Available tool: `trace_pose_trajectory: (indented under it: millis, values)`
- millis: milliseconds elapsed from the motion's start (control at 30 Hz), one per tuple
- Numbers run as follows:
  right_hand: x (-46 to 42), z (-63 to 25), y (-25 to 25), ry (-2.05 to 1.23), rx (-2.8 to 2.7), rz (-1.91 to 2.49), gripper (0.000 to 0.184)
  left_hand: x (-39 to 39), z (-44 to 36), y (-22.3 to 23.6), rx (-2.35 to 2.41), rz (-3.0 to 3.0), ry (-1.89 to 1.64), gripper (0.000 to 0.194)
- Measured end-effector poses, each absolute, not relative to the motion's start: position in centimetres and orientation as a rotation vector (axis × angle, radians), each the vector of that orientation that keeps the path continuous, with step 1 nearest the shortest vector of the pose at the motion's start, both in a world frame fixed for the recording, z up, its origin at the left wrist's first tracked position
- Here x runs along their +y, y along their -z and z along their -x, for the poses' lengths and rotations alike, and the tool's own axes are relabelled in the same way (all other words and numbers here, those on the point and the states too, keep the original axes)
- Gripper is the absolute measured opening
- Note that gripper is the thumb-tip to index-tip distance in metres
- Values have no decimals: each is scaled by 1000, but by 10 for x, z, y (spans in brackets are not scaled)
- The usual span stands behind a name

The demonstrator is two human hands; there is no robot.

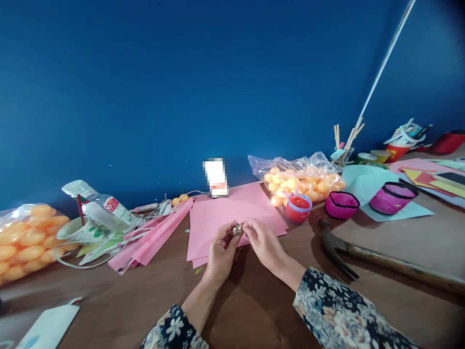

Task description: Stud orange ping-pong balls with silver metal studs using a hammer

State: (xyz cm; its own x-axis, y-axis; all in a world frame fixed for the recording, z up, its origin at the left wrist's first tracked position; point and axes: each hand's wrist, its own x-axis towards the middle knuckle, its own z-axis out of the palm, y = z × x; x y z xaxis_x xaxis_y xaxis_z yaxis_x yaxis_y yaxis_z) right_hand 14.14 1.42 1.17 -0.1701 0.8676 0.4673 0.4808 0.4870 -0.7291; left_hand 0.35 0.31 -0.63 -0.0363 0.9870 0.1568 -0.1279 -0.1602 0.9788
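Pinching a shiny ball (237, 229) with left hand (222, 252), lower center; had right hand (267, 245) half-curled alongside, couldn't tell its grip.

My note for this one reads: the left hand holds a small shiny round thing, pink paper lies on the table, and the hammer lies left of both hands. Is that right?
Not quite: the hammer lies to the right of both hands, as the head view shows. The left hand does hold the small shiny round thing, and pink paper lies on the table.
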Motion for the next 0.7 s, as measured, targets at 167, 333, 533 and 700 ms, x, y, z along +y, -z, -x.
trace_pose_trajectory:
  millis: [167,333,533,700]
  values:
    - [14,-142,-16,-593,-1771,1107,14,2,-4,5,1043,-1193,-1396,38]
    - [13,-140,-15,-572,-1732,1113,12,2,-3,9,1098,-1273,-1428,36]
    - [13,-140,-10,-530,-1744,1061,17,4,-3,10,1118,-1287,-1439,35]
    - [8,-139,-16,-406,-1848,1014,24,2,-4,5,1118,-1205,-1451,37]
